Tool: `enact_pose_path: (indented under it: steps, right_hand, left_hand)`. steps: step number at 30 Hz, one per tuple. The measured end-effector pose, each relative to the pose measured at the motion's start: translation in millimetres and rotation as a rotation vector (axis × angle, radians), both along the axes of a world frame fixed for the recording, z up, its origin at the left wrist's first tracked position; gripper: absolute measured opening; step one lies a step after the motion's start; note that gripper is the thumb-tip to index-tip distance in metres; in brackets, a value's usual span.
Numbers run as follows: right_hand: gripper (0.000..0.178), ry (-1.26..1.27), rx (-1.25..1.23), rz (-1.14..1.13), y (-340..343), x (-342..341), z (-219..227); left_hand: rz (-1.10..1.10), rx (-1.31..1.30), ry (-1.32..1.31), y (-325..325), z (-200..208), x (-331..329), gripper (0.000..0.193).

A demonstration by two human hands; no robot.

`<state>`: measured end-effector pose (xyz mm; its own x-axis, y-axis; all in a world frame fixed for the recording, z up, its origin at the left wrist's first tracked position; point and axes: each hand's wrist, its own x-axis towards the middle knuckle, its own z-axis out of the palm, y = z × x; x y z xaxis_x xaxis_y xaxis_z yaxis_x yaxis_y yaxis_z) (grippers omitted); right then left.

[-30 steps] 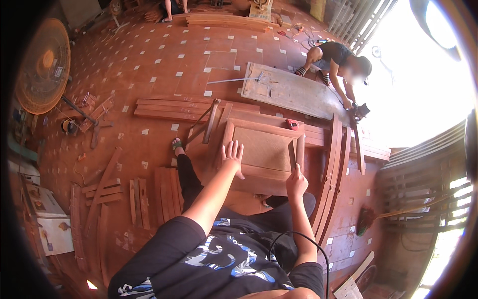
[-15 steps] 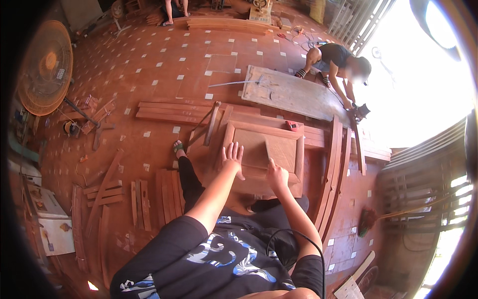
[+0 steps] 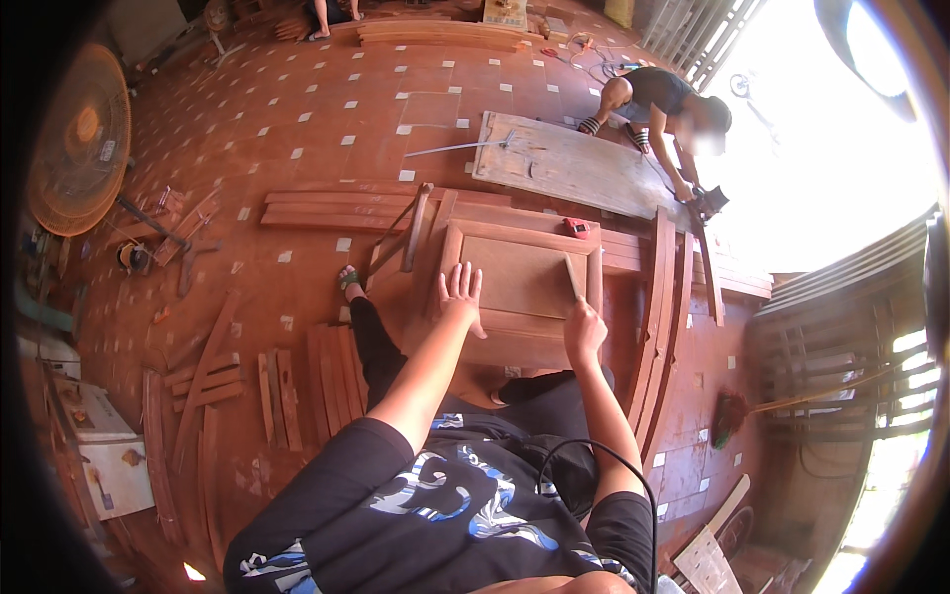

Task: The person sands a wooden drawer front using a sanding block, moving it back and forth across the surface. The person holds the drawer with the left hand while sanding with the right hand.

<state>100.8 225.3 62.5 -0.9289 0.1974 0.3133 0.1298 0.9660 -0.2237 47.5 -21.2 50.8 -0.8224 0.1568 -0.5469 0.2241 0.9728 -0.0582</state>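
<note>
In front of me lies a framed wooden panel (image 3: 510, 282), with a raised reddish border around a flat brown centre. My left hand (image 3: 460, 294) rests on the panel's left border, fingers spread out and holding nothing. My right hand (image 3: 586, 330) is closed around the near end of a thin, flat, pale tool (image 3: 574, 277). The tool's far end reaches over the right part of the centre; I cannot make out its exact kind. A red tape measure (image 3: 576, 228) sits at the panel's far right corner.
Long reddish planks (image 3: 655, 327) lie at the right, others (image 3: 336, 210) beyond the panel. Across the floor a co-worker (image 3: 665, 104) bends over a power tool (image 3: 708, 203) beside a grey board (image 3: 554, 163). A standing fan (image 3: 84, 139) is at the far left.
My right hand has moved to the right with the flat tool, whose tip now points up and left near the right border. My left hand stays spread on the left border.
</note>
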Motion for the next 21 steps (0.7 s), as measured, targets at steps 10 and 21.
enact_pose_path:
  steps: [10,21]
  right_hand:
    - [0.022,-0.196,-0.231,0.107,-53.8,-2.3,-2.5]
    - [0.019,0.022,-0.197,-0.121,-3.1,-2.4,11.2]
  left_hand:
    - [0.114,-0.040,-0.085,12.5,7.4,-4.2,0.150]
    - [0.087,0.015,-0.096,9.5,5.6,-3.3,0.152]
